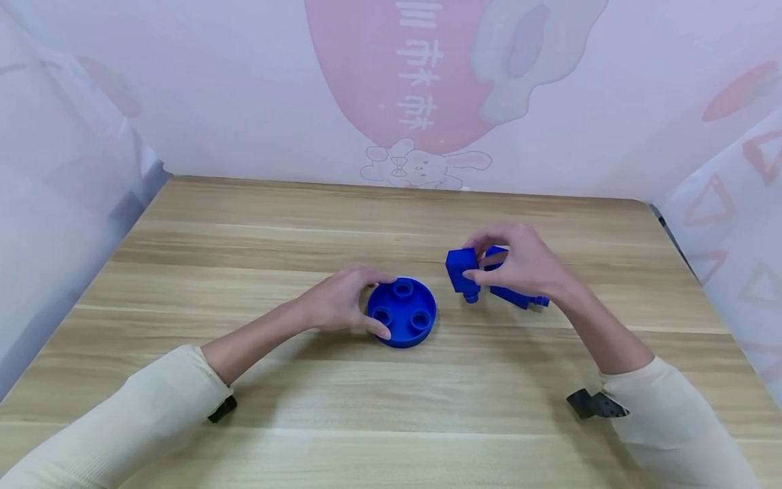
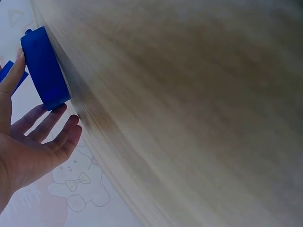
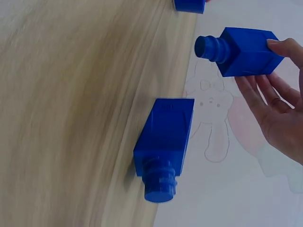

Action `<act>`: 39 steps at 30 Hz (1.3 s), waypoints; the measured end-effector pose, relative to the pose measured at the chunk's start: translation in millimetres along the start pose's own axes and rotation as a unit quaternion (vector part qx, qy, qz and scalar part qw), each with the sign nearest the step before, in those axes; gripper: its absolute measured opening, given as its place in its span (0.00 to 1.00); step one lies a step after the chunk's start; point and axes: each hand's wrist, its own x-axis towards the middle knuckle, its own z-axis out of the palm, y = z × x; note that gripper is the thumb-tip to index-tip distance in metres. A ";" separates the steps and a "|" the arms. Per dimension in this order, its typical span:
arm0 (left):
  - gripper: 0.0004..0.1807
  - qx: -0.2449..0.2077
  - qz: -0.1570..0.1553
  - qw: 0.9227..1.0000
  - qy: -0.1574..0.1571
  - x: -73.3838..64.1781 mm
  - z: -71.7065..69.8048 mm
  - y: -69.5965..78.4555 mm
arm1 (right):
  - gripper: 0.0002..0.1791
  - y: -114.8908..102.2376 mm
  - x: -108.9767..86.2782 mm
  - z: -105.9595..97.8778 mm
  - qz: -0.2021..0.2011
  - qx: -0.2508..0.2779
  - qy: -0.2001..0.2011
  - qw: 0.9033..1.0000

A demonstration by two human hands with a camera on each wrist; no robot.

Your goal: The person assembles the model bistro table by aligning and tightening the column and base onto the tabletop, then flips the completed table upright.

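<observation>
A round blue base point(image 1: 401, 314) with a raised rim and three ring-shaped sockets lies face up on the table. My left hand point(image 1: 339, 299) grips it by the rim, thumb at the near side and fingers at the far side. To its right, my right hand point(image 1: 519, 263) holds a blue block-shaped bottle point(image 1: 461, 266) between thumb and fingers, its ridged neck point(image 3: 213, 48) pointing down above the wood. A second, similar blue bottle point(image 3: 165, 130) lies on its side under and beyond the right hand, partly hidden by it in the head view.
The wood-grain table point(image 1: 366, 421) ends at a pale back wall point(image 1: 232, 102) with a printed rabbit. White sheets point(image 1: 55, 170) hang at both sides. A dark wrist device point(image 1: 595, 404) shows at each sleeve.
</observation>
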 end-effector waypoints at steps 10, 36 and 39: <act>0.50 -0.004 -0.006 1.000 -0.004 0.8 -0.2 0.4 | 0.18 -6.5 5.1 15.2 0.011 0.130 -0.001 0.991; 0.49 -0.011 -0.010 1.000 -0.004 2.8 -0.6 0.2 | 0.19 -14.6 4.7 37.6 -0.066 0.150 -0.092 0.982; 0.49 -0.010 -0.015 1.000 -0.007 2.4 -0.6 0.2 | 0.19 -14.4 5.2 39.8 -0.072 0.145 -0.098 0.982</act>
